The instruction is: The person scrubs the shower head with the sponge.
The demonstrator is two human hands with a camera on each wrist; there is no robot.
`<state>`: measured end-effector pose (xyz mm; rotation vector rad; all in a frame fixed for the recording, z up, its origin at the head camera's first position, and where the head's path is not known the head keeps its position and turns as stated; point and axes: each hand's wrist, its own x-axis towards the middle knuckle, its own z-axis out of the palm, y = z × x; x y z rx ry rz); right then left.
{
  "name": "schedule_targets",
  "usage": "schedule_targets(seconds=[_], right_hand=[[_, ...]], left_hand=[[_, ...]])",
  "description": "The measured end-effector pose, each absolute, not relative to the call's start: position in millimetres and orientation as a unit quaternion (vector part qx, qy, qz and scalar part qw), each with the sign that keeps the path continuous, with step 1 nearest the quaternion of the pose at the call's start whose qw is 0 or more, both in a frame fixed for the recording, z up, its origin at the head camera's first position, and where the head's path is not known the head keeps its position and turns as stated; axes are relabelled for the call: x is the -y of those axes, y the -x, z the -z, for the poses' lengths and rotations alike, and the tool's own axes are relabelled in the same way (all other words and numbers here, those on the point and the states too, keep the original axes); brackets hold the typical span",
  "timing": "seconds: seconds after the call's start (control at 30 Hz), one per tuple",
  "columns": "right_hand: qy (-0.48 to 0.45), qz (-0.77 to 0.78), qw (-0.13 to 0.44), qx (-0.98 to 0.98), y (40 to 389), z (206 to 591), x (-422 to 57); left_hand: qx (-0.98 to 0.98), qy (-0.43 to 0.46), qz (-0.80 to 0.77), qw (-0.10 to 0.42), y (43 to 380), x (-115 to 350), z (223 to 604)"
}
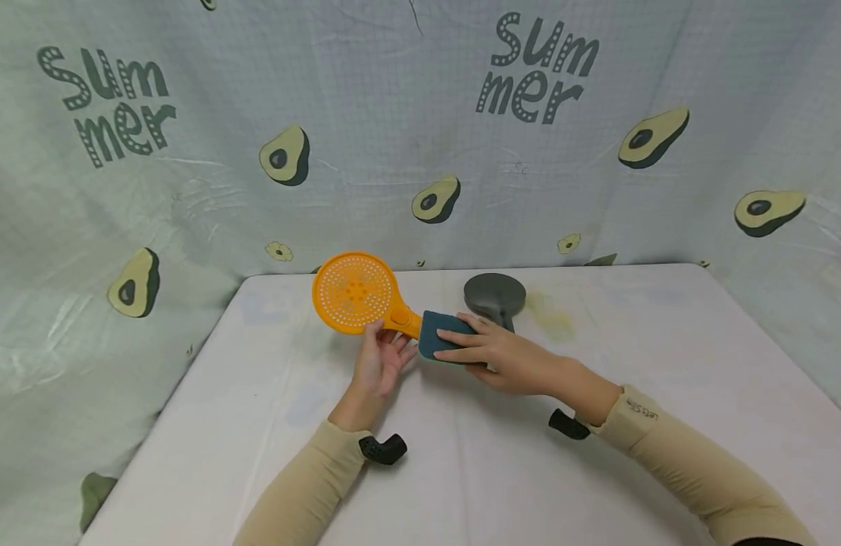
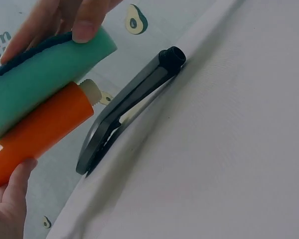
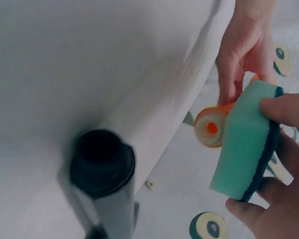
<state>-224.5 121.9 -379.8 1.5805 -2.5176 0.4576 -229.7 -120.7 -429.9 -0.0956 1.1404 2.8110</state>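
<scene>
My left hand [image 1: 379,368] holds an orange shower head [image 1: 355,292] above the table, thumb on its front side near the neck and fingers behind. Its round perforated face shows in the head view; the threaded pale handle end [image 2: 91,91] shows in the left wrist view. With my right hand [image 1: 512,356] I grip a sponge [image 3: 249,139], pale green foam with a dark blue scouring layer. The foam side lies along the shower head's handle, and the dark side faces my right palm. In the head view the sponge hides the end of the handle.
A dark grey shower head [image 1: 495,294] rests on the white-covered table [image 1: 461,470] behind my right hand, its threaded end [image 3: 102,164] toward me. A curtain [image 1: 365,83] printed with avocados and lettering hangs around the table's back and sides.
</scene>
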Motion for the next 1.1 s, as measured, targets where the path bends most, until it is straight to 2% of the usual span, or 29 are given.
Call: schedule_targets(seconds=[0.23,0.43,0.57,0.8,0.97,1.1], right_hand=[[-0.498,-0.249,0.021,0.83,235.8,383.1,-118.6],[-0.438,-0.318,-0.028,0.841,240.4,385.3,-100.3],[-0.421,-0.34,-0.031,0.84,241.5,381.4,-95.3],[-0.432,-0.376,-0.052,0.818,243.9,377.5,-120.9],[-0.404,-0.391,-0.085,0.823,241.1,375.5,-144.0],[-0.411,-0.38,-0.085,0.824,241.7,377.2,-144.9]], left_hand=[[-0.385,0.02,-0.922,0.044,228.7,121.8,429.8],[-0.378,0.002,-0.924,0.06,223.2,120.4,435.6],[-0.374,0.01,-0.925,0.062,224.5,119.5,437.1],[-0.356,0.03,-0.933,0.048,230.0,119.1,434.1],[-0.342,0.004,-0.939,0.024,229.0,121.5,432.6],[-0.351,0.005,-0.936,0.021,229.2,122.6,433.8]])
